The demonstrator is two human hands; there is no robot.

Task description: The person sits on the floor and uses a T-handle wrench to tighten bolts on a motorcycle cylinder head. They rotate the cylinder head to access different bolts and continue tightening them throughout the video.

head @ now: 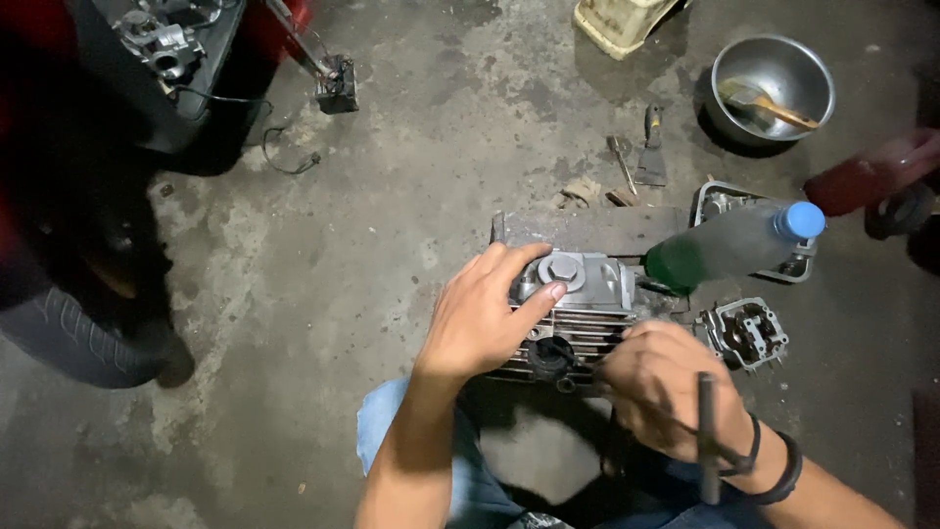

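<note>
Grey finned metal, an engine cylinder head [578,313], sits on the stained concrete floor [392,196] just in front of the person's knees, its far end against a dark flat slab [587,230]. The left hand [480,318] lies over the head's near-left corner, fingers spread and curled over the top, the thumb stretched along the side below a large hex cap [561,269]. The right hand [666,387] is at the head's right side, fingers bunched together and curled around a dark T-handle tool [707,436] whose bar stands out below the palm; whether its tip touches the head I cannot tell. Black bands [774,470] ring the right wrist. A plastic bottle [729,245] with a blue cap and green liquid lies tilted just past the head, on the right. Near it, a smaller engine part [744,331] rests on the floor, and a metal cover [725,201] lies behind the bottle. Farther off stands a steel bowl [774,83] with a wooden-handled brush inside, and a scraper [651,157] lies beside a thin tool [622,162]. At left, a tyre [69,333] and dark motorcycle parts [162,44] fill the edge.
</note>
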